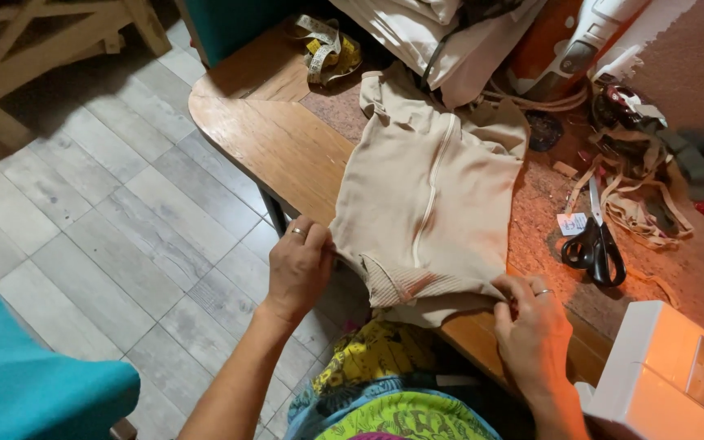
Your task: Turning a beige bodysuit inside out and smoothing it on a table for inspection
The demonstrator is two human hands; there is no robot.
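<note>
- At the near edge of the wooden table, I see a beige garment lying flat, its ribbed hem hanging slightly over the edge toward me.
- My left hand pinches the garment's left lower corner, fingers pressed together on the fabric.
- My right hand pinches the hem at the right side, thumb and fingers closed on the folded edge (a ring shows on each hand).
- Black-handled scissors lie just beside the garment to the right; a yellow tape measure sits well apart at the far end, and a white sewing machine stands near my right hand.
- I judge the step in hand is smoothing and aligning the hem; the next move calls for even tension from both pinches, keeping the edge straight.
</note>
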